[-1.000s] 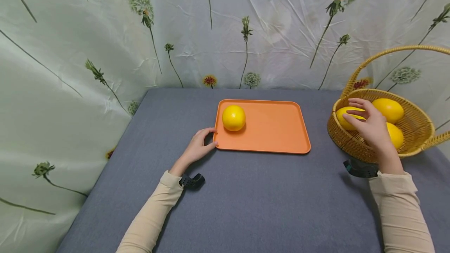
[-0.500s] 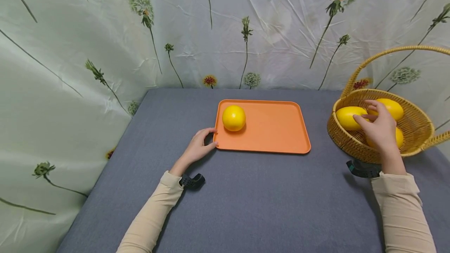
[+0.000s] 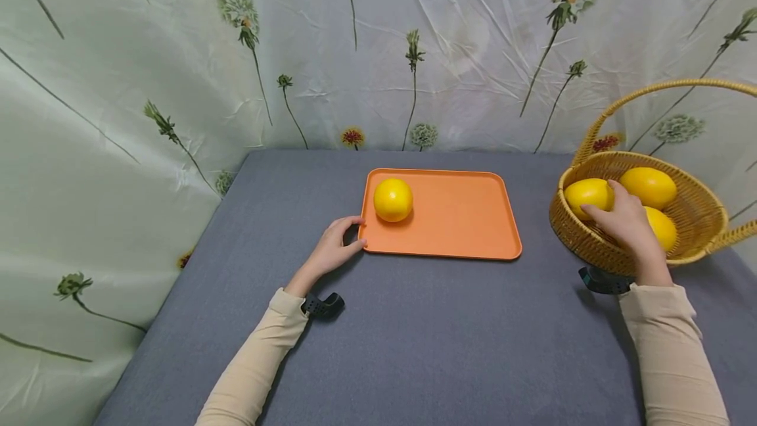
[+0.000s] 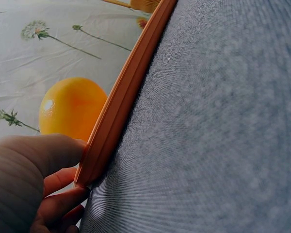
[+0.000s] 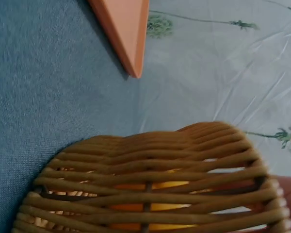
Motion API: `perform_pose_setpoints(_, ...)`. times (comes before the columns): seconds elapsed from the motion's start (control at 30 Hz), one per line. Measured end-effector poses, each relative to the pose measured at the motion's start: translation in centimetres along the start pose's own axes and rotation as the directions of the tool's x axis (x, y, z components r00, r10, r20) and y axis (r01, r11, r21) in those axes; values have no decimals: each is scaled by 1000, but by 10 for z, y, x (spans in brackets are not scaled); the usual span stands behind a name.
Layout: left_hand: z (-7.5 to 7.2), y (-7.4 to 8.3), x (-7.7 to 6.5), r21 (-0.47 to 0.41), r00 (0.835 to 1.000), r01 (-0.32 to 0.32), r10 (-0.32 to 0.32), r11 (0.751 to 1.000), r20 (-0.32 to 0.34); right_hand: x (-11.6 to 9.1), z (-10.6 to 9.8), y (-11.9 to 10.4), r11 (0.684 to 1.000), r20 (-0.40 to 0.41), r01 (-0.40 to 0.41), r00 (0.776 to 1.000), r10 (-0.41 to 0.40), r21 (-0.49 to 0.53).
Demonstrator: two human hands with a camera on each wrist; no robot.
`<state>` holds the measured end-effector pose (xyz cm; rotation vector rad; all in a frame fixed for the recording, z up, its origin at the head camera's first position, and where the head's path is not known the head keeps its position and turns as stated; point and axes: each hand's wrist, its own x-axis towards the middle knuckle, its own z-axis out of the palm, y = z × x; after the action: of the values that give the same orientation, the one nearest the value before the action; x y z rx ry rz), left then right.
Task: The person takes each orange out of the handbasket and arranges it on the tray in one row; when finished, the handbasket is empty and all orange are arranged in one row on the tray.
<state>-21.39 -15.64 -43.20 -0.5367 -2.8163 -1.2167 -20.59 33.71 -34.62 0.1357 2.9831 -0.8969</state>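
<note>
3 yellow fruits (image 3: 648, 187) share the basket (image 3: 575, 245), the right hand (image 3: 629, 221) gripping 1.

four yellow fruits (image 3: 393, 200), one orange tray (image 3: 461, 215), one wicker basket (image 3: 704, 219), two hands (image 3: 331, 247)

head: basket handle (image 3: 662, 86) cut by right edge | sleeves (image 3: 254, 363) cut by bottom edge | right hand (image 3: 628, 219) partly covers near basket fruit (image 3: 661, 227), some fingertips hidden behind left basket fruit (image 3: 588, 194) | left wrist: left hand (image 4: 24, 174) cut off | right wrist: basket wall (image 5: 150, 177) blurred, masking most fruit
</note>
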Motion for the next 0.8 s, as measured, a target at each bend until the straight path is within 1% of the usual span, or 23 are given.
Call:
perform_pose_setpoints(0.07, 1, 0, 0, 0, 1000, 1, -1, 1000, 4, 3, 1, 2, 1000, 32, -7, 999, 6, 17)
perform_pose_setpoints(0.17, 1, -1, -1, 0, 1000, 4, -4, 1000, 7, 8, 1, 5, 999, 61, -3, 998, 1, 44)
perform_pose_setpoints(0.27, 1, -1, -1, -9, 1000, 10, -10, 1000, 3, 13, 1, 7, 998, 74, 21, 997, -26, 60)
perform_pose_setpoints(0.33, 0, -1, -1, -14, 1000, 10, -10, 1000, -1, 16, 2, 8, 998, 75, 44, 996, -48, 51)
perform_pose_setpoints(0.5, 0, -1, -1, -4, 1000, 0, 0, 1000, -1, 21, 4, 9, 997, 42, 76, 996, -77, 15)
perform_pose_setpoints(0.73, 0, 0, 0, -9, 1000, 5, -5, 1000, 6, 25, 11, 9, 995, -67, 96, 993, -96, -1)
perform_pose_setpoints(0.8, 0, 0, 1, -6, 1000, 7, -7, 1000, 9, 26, 12, 11, 995, -87, 96, 992, -96, -6)
